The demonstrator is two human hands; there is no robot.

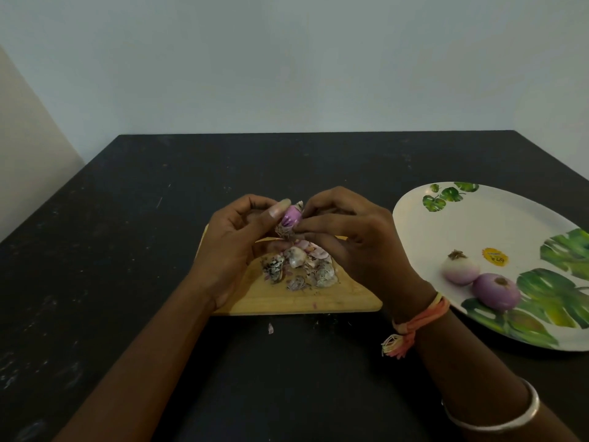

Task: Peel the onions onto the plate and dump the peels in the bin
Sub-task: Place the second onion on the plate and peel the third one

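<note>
A small purple onion (292, 217) is held above the wooden cutting board (334, 301). My left hand (232, 247) grips it from the left, thumb across its top. My right hand (347, 237) pinches the dry skin at its lower end. A heap of papery peels (299, 266) lies on the board under my hands. Two peeled onions rest on the white leaf-patterned plate (446, 224) at the right: a pale one (460, 270) and a purple one (495, 291), touching each other. No bin is in view.
The board and plate sit on a dark speckled table (159, 202) against a pale wall. A stray peel scrap (270, 328) lies on the table just in front of the board. A yellow sticker (495, 257) is on the plate.
</note>
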